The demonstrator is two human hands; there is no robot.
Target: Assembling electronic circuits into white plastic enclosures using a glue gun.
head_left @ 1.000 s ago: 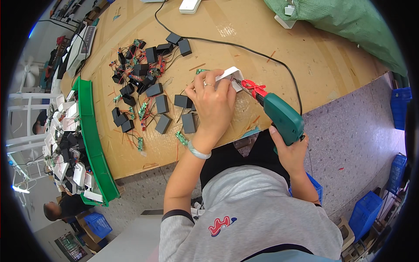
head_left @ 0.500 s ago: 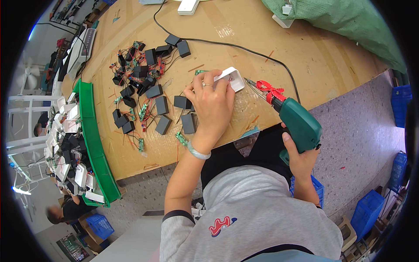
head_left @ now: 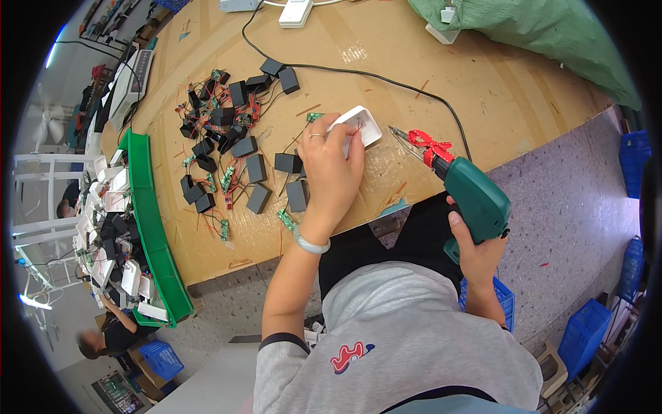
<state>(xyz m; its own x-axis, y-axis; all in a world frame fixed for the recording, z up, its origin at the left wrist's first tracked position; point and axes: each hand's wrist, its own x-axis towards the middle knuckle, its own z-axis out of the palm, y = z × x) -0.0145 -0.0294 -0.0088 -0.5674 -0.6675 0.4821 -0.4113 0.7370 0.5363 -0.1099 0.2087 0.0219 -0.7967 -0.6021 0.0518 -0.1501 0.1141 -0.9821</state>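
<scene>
No legible lettering, numbers or signs

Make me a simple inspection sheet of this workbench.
Surface: brown table with tape strips and scattered scraps.
Job's things: open white plastic case, red wire inside; green soldering gun with red ribbon.
Clutter: black boxes with wires, green circuit boards; green tray heaped with white casings and more.
Left grip: fingers on the white plastic case.
Right grip: around the green soldering gun, its tip apart from the case.
Cables: black cable across the table; connection not visible.
Surroundings: green sack, blue crates, another person.
</scene>
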